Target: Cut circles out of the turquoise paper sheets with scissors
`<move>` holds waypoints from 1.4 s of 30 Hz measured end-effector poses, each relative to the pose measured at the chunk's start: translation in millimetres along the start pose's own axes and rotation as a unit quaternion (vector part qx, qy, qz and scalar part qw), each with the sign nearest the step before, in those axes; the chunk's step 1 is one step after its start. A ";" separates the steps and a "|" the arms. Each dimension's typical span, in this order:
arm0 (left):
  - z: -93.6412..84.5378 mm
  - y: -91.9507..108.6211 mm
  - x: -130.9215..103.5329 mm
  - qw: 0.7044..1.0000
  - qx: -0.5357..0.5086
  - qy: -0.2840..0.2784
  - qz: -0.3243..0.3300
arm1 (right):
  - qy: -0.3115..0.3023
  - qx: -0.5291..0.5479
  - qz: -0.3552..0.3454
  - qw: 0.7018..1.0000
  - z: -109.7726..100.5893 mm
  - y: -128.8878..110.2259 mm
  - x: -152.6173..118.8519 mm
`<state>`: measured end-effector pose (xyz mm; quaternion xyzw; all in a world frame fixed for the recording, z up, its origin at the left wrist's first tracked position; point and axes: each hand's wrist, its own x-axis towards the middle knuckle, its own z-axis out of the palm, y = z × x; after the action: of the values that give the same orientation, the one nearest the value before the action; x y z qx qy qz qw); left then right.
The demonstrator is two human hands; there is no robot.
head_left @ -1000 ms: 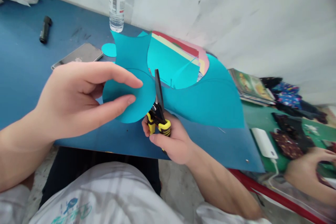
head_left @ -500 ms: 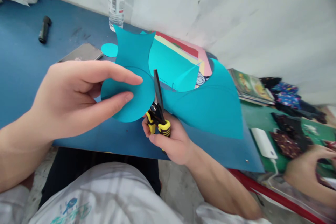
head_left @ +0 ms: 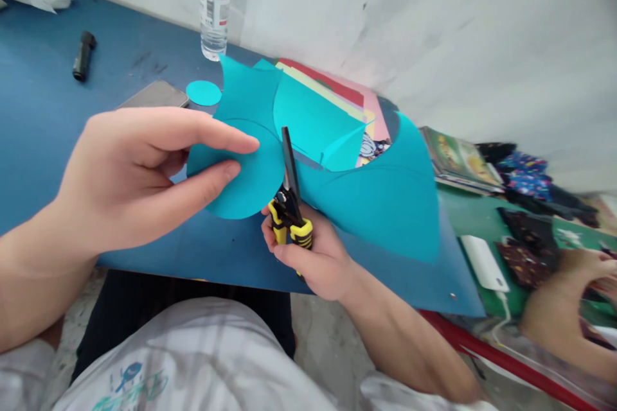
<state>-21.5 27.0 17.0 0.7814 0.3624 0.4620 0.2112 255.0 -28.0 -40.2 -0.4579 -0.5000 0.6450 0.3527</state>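
Note:
My left hand pinches a sheet of turquoise paper by its rounded, partly cut circle, thumb and forefinger lying on its face. A dark curved line crosses the top of that circle. In my right hand is a pair of scissors with black blades and yellow-black handles, my fingers closed round the handles. The blades point upward along the right edge of the circle, between it and the rest of the sheet. A small turquoise paper oval lies on the blue table behind my left hand.
A water bottle stands by the wall. A phone and a black cylinder lie at left. Coloured paper is stacked behind the sheet. At right are books, a white power bank and another person's hand.
The turquoise sheet has shifted slightly, its right end dipping a little and its top left corner lowering. My hands have barely moved. The other person's hand at right has moved a little.

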 end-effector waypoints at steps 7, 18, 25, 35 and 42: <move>-1.2 2.2 -2.9 1.000 0.004 -0.006 -0.007 | 0.014 -0.005 0.004 1.000 1.1 -0.2 -2.5; 22.8 -9.5 11.0 0.983 -0.044 0.068 0.163 | -0.007 -0.013 -0.028 0.999 0.1 0.7 2.1; 30.5 -11.3 11.4 0.976 -0.050 0.098 0.185 | -0.009 -0.035 -0.037 0.999 0.3 3.0 2.9; 25.5 -10.1 9.2 0.980 -0.063 0.031 0.185 | -0.020 -0.085 -0.072 0.994 1.1 -5.5 3.5; 27.9 -13.5 11.8 0.971 -0.015 0.037 0.236 | -0.034 -0.102 -0.090 0.990 -0.9 -3.7 4.3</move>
<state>1.6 44.8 1.3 0.8240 0.1679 0.5328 0.0944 254.4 -22.8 -37.8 -0.4228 -0.6140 0.5710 0.3436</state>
